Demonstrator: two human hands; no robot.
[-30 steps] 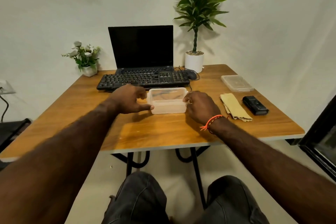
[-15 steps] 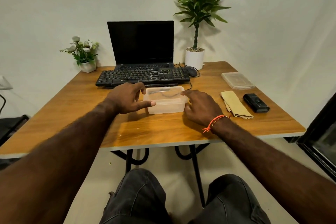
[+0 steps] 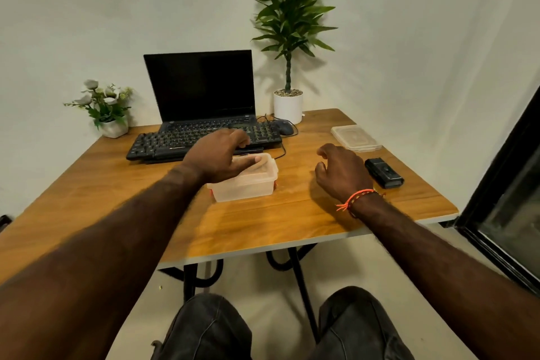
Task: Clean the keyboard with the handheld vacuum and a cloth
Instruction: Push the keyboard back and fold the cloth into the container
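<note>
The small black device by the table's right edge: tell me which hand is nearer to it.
Right. The right hand hovers just left of the black device, not touching it; the left hand is farther left, over the clear container.

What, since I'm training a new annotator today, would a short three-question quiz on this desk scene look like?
1. True or false: the clear container stands open, and its lid lies apart from it on the table.
2. Which hand is over the container? A) the left hand B) the right hand C) neither
3. Name the dark item that lies on the table just to the right of the right hand.

Key: 1 true. 2 A. 3 the black handheld vacuum.
</note>
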